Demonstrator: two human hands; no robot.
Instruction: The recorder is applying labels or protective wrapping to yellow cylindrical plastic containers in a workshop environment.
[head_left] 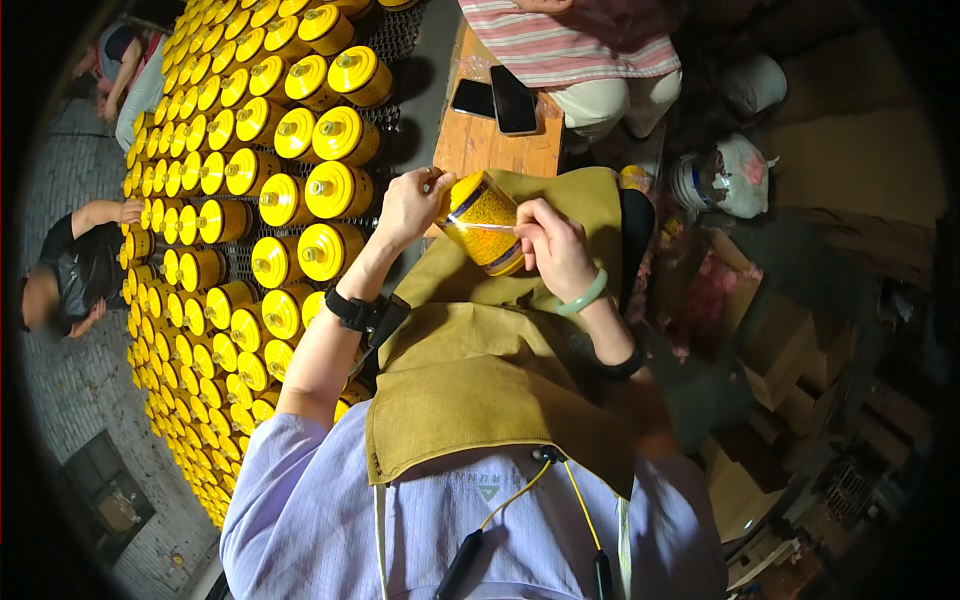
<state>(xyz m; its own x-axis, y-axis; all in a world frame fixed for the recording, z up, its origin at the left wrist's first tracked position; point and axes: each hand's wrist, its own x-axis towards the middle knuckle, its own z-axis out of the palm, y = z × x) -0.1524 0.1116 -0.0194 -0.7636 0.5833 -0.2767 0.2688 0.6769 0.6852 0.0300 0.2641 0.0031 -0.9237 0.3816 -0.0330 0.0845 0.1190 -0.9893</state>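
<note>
Over my lap, on an olive apron [470, 370], I hold a yellow lidded canister [487, 212] tilted on its side. Its wall has a fine speckled pattern, with dark bands near both ends. My left hand [408, 208] grips the canister at its upper left end, fingers curled around the edge. Against the canister's wall, my right hand [556, 250] pinches a thin pale strip or stick [485, 227] that lies across the side; its exact kind is too small to make out. A green bangle [584, 294] circles my right wrist.
Rows of similar yellow canisters [338, 188] with clear knobs stand on a mesh rack at left. Ahead, a wooden bench [490, 150] bears two phones [513, 100]. A person in stripes [575, 40] sits beyond; others are at far left. Cardboard boxes [790, 340] lie right.
</note>
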